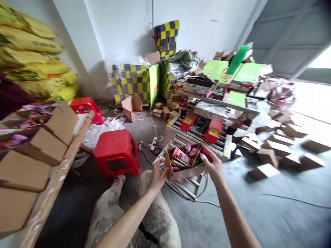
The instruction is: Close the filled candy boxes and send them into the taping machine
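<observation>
Between my two hands is a small open cardboard box (186,172), filled with wrapped snack packets (182,156) in pink, red, purple and green. My left hand (159,175) grips its left end, with the fingers against the outer wall. At the right end, my right hand (213,163) is closed on the box, a white wrap showing on the thumb. The box is held above the near end of a roller conveyor (187,189), close to a carton sealing machine with red side parts (214,131).
A red stool (113,150) stands left of my legs, another red stool (88,106) behind it. At far left, a wooden-edged table (55,186) carries open cartons (46,144). Many small closed boxes (276,148) lie on the floor at right. Cables (207,203) run under the conveyor.
</observation>
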`<state>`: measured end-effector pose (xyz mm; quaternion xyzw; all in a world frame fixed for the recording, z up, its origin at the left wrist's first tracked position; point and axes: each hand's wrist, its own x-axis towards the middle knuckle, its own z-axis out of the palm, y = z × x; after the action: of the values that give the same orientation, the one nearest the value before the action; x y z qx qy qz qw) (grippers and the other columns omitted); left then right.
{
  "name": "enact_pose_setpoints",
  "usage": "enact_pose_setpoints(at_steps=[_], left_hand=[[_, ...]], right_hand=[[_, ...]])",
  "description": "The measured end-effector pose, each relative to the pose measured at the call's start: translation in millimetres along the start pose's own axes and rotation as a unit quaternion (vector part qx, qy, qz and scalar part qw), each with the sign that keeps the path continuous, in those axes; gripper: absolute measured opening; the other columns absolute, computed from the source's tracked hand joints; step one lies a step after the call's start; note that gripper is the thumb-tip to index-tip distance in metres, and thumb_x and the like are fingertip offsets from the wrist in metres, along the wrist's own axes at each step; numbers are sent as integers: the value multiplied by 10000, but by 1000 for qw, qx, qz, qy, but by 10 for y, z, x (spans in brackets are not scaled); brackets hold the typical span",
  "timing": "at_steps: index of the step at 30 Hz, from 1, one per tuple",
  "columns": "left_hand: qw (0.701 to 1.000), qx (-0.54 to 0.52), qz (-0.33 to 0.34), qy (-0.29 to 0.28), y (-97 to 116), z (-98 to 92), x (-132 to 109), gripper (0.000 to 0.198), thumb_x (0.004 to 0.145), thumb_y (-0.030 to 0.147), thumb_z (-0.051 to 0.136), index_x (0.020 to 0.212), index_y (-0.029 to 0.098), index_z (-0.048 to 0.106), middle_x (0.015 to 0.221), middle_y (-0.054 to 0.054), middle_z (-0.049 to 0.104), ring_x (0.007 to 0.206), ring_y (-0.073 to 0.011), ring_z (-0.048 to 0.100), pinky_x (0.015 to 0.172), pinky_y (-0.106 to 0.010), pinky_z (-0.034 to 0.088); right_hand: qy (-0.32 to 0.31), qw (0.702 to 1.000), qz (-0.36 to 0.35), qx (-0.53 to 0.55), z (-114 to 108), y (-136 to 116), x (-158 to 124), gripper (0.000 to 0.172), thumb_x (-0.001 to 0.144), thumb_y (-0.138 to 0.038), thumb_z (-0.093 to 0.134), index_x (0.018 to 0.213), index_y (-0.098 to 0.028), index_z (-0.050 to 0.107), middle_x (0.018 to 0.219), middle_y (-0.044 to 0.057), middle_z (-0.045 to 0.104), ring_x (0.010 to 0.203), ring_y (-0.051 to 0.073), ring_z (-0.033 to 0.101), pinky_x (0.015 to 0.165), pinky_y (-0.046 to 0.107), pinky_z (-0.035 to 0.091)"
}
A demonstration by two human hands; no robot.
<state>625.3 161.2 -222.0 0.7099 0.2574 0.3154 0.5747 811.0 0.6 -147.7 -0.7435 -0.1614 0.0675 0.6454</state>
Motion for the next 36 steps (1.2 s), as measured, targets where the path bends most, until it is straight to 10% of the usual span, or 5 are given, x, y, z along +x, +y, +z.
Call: enact_pose_setpoints(at_steps=[5, 12, 20, 27, 36], left_hand=[[943, 107, 274, -159, 493, 70, 134, 432, 945, 418, 348, 1312, 222, 463, 1357, -100, 475, 1343, -230, 332, 1122, -441, 293], [871, 247, 233, -355, 776, 76, 452, 597, 887, 591, 355, 1345, 216, 430, 1247, -82, 594, 1158, -225, 550, 966, -338, 465], [937, 254, 237, -21, 455, 191, 574, 736, 759, 438, 675, 1325, 120, 328, 1256, -196, 515, 1213, -297, 474, 1048, -455, 364], [966, 158, 132, -153, 288, 252, 784, 742, 734, 463, 691, 1292, 149, 316, 1229, -160, 526, 1147, -267, 532, 983, -423, 438], [961, 210, 181, -19, 346, 284, 280, 616, 794, 429, 640, 1274, 162, 362, 1195, -160, 543, 1146, -276, 528, 969, -434, 452]], right_hand=[[55, 975, -119, -180, -215, 84, -3, 495, 774, -542, 580, 1103, -173, 613, 1065, 112, 609, 996, 259, 573, 899, 456, 474], [-325, 880, -180, -296, -332, -219, 159, 532, 736, -598, 631, 1117, -226, 639, 1019, 78, 594, 924, 222, 573, 799, 325, 473], [-256, 868, -73, -419, -42, -35, 435, 326, 655, -421, 750, 835, -199, 595, 891, 41, 559, 827, 203, 523, 713, 315, 422], [-33, 879, -211, -426, 224, 8, -64, 431, 866, -198, 476, 1295, -225, 443, 1286, 106, 480, 1190, 261, 418, 1022, 456, 296], [-213, 860, -181, -426, 664, -91, -70, 285, 839, -137, 426, 1006, -189, 652, 1055, 85, 658, 1060, 221, 554, 1023, 399, 291]])
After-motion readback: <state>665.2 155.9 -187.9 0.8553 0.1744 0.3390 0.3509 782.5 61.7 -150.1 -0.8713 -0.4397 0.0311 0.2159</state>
